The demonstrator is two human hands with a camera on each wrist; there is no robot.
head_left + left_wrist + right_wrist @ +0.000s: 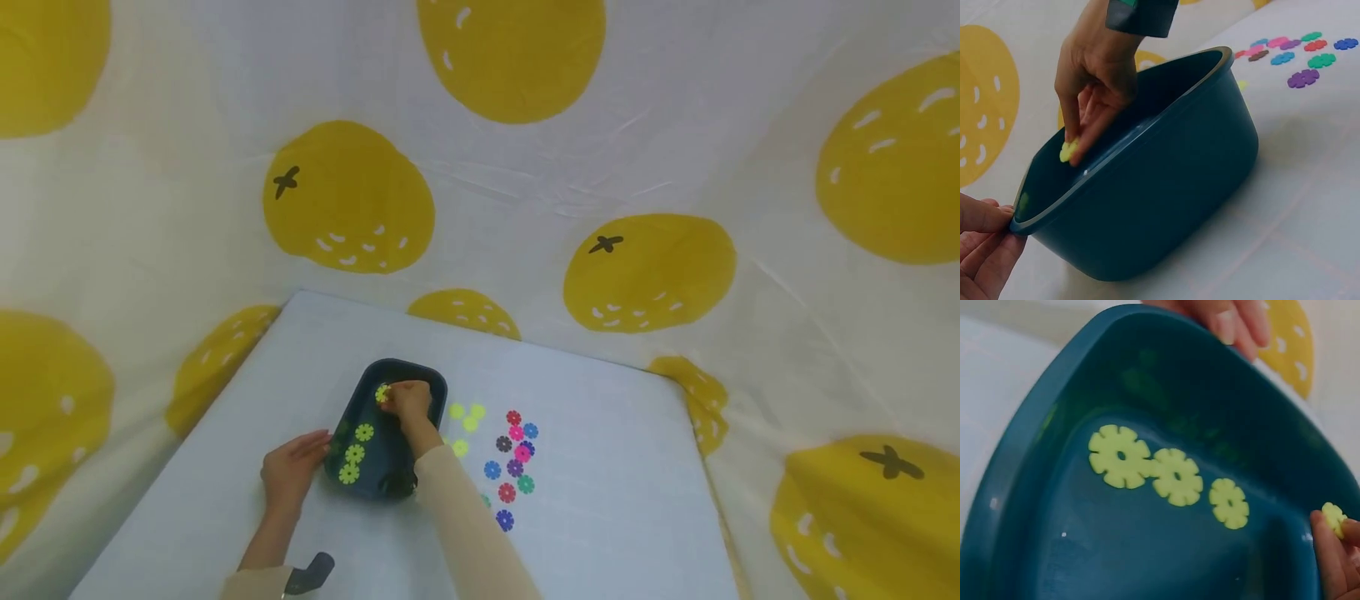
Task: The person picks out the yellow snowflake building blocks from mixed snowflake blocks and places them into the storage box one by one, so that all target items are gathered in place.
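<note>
A dark teal basin [386,454] stands on the white table. Inside lie three yellow-green notched discs in a row, the largest-looking one [1119,456] in the right wrist view. My right hand [408,402] reaches into the basin's far part and pinches another yellow-green disc [1069,150] between thumb and fingers. At the basin's left side, my left hand [288,468] grips the rim [1022,226] with thumb and fingertips.
Several yellow-green discs [470,423] lie just right of the basin. Farther right are loose discs in red, pink, blue, purple, green and dark colours, one blue disc [505,521] nearest the front. A fruit-patterned cloth [480,183] hangs behind the table [615,467].
</note>
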